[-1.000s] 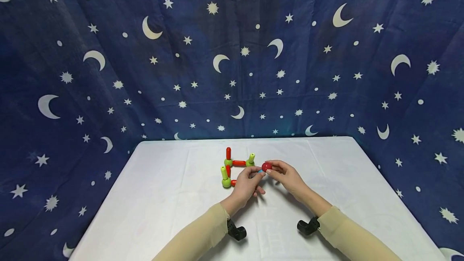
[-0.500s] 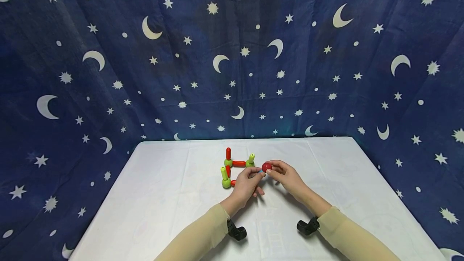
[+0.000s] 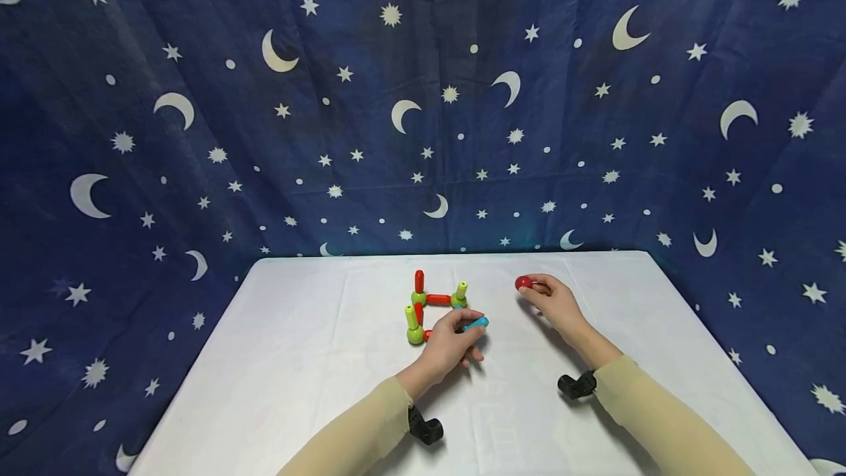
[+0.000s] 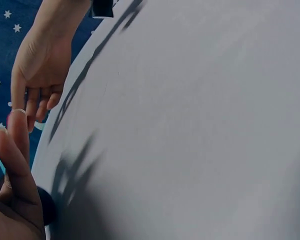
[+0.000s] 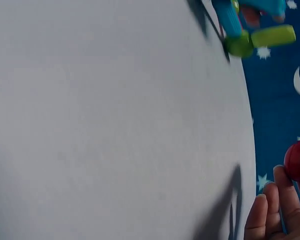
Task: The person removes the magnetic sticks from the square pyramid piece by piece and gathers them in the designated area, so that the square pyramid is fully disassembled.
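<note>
My right hand (image 3: 558,307) pinches a glossy red ball (image 3: 523,283) between thumb and fingertips, above the right part of the table. The same ball (image 5: 296,161) shows at the edge of the right wrist view. Near the middle, my left hand (image 3: 449,340) holds a blue stick (image 3: 477,323) between thumb and fingers. Beside it stands a frame of green balls (image 3: 415,335) joined by red sticks (image 3: 438,300), with green and red sticks upright on it. My left hand covers the frame's near right part. A dark round shape (image 4: 46,206) lies behind my left fingers in the left wrist view.
A white cloth (image 3: 297,388) covers the table. Dark blue curtains (image 3: 370,131) with moons and stars hang behind and at both sides. Each wrist carries a small black camera (image 3: 425,428).
My right hand has moved right and farther back with the red ball, away from the blue stick it was against. My left hand stays almost in place, with more of the stick showing.
</note>
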{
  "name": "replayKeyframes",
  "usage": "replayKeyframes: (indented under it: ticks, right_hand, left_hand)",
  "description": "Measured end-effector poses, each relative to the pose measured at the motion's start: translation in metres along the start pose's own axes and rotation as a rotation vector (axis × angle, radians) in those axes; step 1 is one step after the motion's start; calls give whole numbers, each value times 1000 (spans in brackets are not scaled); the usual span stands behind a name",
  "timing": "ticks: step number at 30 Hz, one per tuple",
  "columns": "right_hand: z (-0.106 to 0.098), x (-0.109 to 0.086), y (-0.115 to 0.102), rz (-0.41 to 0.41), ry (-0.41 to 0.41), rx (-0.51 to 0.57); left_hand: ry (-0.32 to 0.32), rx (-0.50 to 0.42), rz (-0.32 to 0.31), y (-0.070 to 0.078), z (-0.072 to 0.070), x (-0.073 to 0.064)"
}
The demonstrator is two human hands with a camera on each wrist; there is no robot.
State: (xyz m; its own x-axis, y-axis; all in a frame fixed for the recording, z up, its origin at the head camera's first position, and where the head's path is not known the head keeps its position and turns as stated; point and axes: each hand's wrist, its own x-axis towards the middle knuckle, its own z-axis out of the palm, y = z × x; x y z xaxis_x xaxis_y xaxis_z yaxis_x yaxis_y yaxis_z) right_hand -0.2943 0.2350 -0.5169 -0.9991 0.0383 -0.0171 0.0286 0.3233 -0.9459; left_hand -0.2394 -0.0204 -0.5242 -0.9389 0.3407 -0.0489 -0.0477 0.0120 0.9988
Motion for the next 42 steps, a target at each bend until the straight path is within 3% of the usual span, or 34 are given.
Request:
replayKeyframes:
  ticks: [7,11,17,22,25,31,42]
  right_hand:
    - [-18,17,3,-32,37,-128]
    - [-23,27,6,-63,44,-227]
    - [-20,41,12,-82,45,-370]
    - [-13,46,13,-98,50,-403]
    - [-10,47,11,-105,39,-424]
    - [-7,48,11,-109,-17,-515]
    - [-3,50,8,-127,-18,-484]
  left_hand:
    - [-34,215,15,0,-17,-11]
    - [-17,374,36,1,-23,-16]
    - [21,530,70,-1,-26,-20]
    - [32,635,80,-3,-27,-22]
    - [31,660,87,-3,-28,-22]
    - [14,625,76,-3,-29,-21]
    - [10,648,70,-4,-33,-18]
